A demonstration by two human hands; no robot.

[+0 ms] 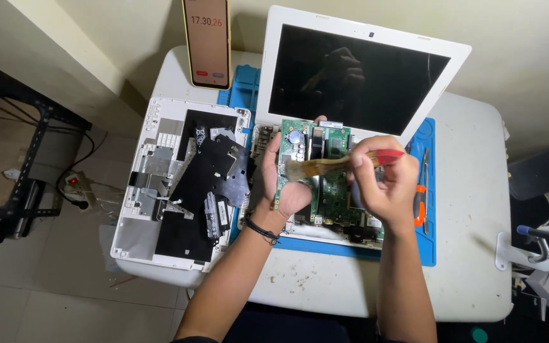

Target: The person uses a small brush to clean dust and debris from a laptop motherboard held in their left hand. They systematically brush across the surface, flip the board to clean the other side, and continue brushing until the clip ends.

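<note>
My left hand [285, 181] grips the left edge of a green circuit board [332, 184], tilting it up over the open white laptop base [325, 238]. My right hand [386, 184] holds a paintbrush [325, 166] with a red handle and pale bristles; the bristles lie across the board's upper part. The laptop's white-framed dark screen [357, 76] stands open behind the board. A black wristband sits on my left wrist.
A removed white laptop bottom cover [182, 184] with black sheets lies at the left, overhanging the white table [471, 254]. A blue work mat [428, 222] holds an orange-handled tool [420, 206]. A phone [207, 41] stands at the back. A power strip [74, 184] lies on the floor.
</note>
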